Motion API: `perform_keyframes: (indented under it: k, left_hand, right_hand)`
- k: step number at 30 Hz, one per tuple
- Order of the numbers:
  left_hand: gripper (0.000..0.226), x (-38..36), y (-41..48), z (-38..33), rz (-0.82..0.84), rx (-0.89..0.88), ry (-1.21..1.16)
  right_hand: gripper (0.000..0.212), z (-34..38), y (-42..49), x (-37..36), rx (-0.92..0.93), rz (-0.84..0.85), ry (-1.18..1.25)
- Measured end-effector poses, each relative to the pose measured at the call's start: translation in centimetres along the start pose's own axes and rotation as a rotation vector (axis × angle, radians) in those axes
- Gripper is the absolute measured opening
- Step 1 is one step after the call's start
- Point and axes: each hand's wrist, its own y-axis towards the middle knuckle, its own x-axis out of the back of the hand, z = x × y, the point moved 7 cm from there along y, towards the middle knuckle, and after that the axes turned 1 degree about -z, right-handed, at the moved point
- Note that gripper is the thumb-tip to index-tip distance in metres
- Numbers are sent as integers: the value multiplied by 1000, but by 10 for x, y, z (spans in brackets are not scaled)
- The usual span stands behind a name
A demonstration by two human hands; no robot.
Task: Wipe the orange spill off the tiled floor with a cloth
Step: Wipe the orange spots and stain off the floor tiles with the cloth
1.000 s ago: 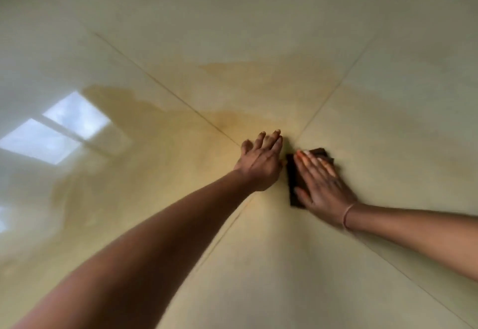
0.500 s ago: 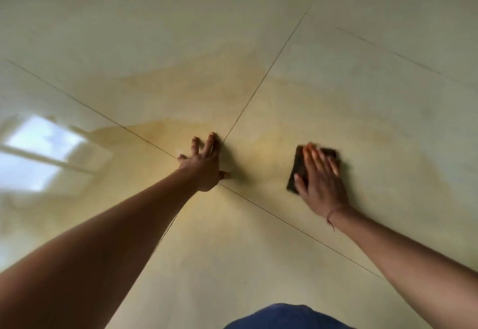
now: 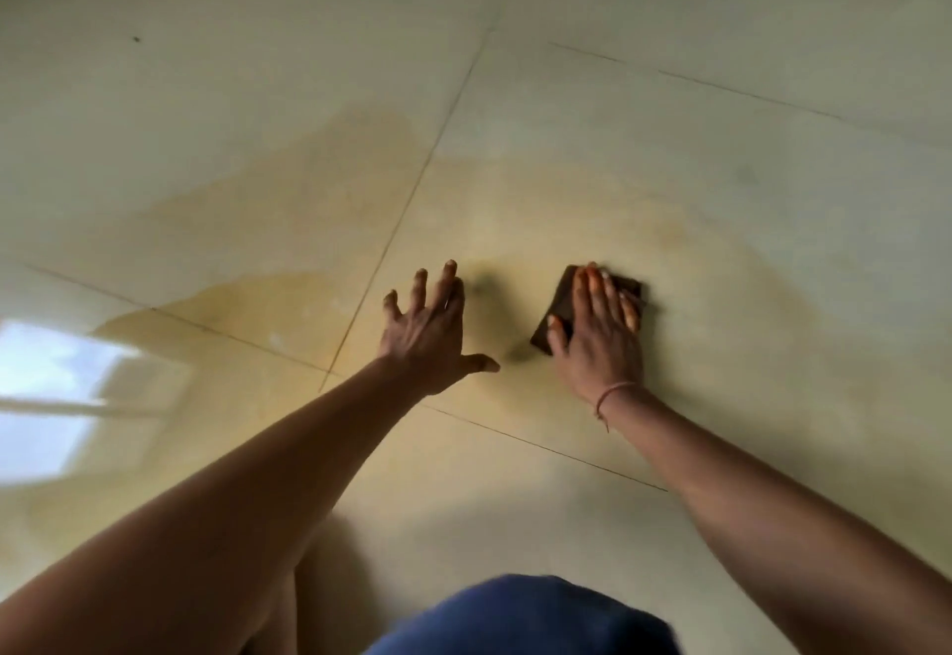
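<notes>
Right hand (image 3: pixel 597 340) and cloth (image 3: pixel 564 296) now farther from tile joint (image 3: pixel 415 190).

Dark-brown cloth (image 3: pixel 566 301) (orange spill (image 3: pixel 288 294))

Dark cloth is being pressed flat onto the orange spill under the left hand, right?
No. The head view shows the dark cloth pressed flat onto the orange spill under the right hand, not the left. The left hand is spread open beside it, holding nothing.
</notes>
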Motion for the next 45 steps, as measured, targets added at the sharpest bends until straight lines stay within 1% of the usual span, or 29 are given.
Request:
perform_keyframes:
  k: [2, 3, 4, 5, 7, 9, 10, 11, 13, 15, 18, 20, 23, 26, 29, 33, 36, 38, 40, 42, 44, 45]
  left_hand:
    - [116, 5, 21, -17, 3, -48, -34]
    - [117, 5, 32, -27, 11, -80, -38]
    - [117, 4, 40, -34, 14, -106, -30]
    - [117, 2, 48, -40, 18, -130, -16]
    - [116, -1, 58, -44, -7, -155, 5]
    - [114, -6, 62, -41, -54, -167, 15]
    - [113, -8, 62, -38, -79, -181, 15]
    - [112, -9, 60, -36, -101, -196, 6]
    - [109, -9, 59, -24, -148, -213, -44]
    - [106, -4, 58, 3, -193, -201, -90]
    - [102, 7, 52, 71, -237, -124, -94]
    - [100, 13, 43, 126, -234, -43, -79]
    - [97, 15, 28, 185, -190, 45, -43]
    - [91, 11, 7, 228, -166, 129, -39]
    - [78, 7, -12, 247, -155, 183, -36]
    - [75, 3, -42, 254, -149, 237, -48]
    - [77, -2, -66, 251, -149, 292, -97]
    - [78, -5, -88, 245, -157, 325, -141]
    - [80, -12, -105, 234, -143, 325, -161]
    - [81, -24, -115, 222, -118, 305, -161]
    - [82, -33, -119, 211, -95, 287, -148]
    - [81, -37, -121, 208, -95, 294, -159]
  right_hand:
    - [73, -8, -34, 0, 108, 41, -25]
    - [72, -22, -51, 0, 137, 46, -31]
    - [73, -40, -59, 2, 127, 39, -28]
    - [74, -59, -55, 4, 78, 17, -18]
    - [77, -87, -20, 11, -93, -17, 1]
    - [82, -95, 27, 14, -267, -50, 27]
    - [83, -92, 50, 15, -322, -66, 39]
    - [83, -86, 70, 17, -355, -87, 44]
    - [79, -66, 102, 17, -360, -118, 53]
    - [73, -41, 126, 12, -311, -110, 56]
    - [68, 4, 150, 8, -223, -84, 51]
    - [69, 44, 160, 4, -145, -61, 47]
    - [70, 105, 167, 0, -29, -43, 54]
    - [71, 180, 160, -8, 111, -4, 53]
    - [73, 240, 138, -17, 274, 7, 30]
    - [74, 285, 91, -30, 494, 43, 9]
    - [74, 290, 30, -32, 700, 95, 5]
    - [74, 265, -9, -31, 785, 139, 12]
    - [74, 215, -16, -28, 716, 137, 18]
    - [75, 174, 10, -20, 522, 71, -14]
    - [77, 179, 40, -16, 320, 23, -10]
    - [78, 201, 46, -18, 284, 13, 25]
